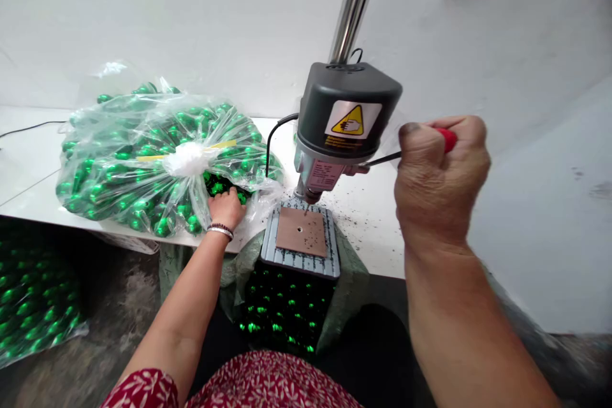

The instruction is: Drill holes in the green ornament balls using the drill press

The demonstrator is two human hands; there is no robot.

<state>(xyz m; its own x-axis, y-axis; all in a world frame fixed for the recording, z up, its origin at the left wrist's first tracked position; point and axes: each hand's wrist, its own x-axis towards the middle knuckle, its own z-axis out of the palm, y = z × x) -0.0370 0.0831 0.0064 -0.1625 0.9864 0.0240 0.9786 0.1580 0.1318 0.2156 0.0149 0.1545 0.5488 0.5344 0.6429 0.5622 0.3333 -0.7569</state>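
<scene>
A clear plastic bag [119, 134] full of shiny green balls lies on the table, torn open near its tied white neck. My left hand [227, 209] reaches into the tear, fingers bent over green balls [218, 185]; the fingertips are partly hidden. My right hand [442, 172] is wrapped round the red-knobbed lever of the drill press [351, 92]. Below the drill bit, a brown square board [301, 233] with a small hole rests on the ridged metal base [301, 264]. No ball sits on the board.
An open green sack [351, 287] of green balls sits under the base's front edge. Another bag of green balls [38, 293] stands on the floor at left. Dark shavings are scattered over the white table [382, 245]. A black cable runs behind the drill.
</scene>
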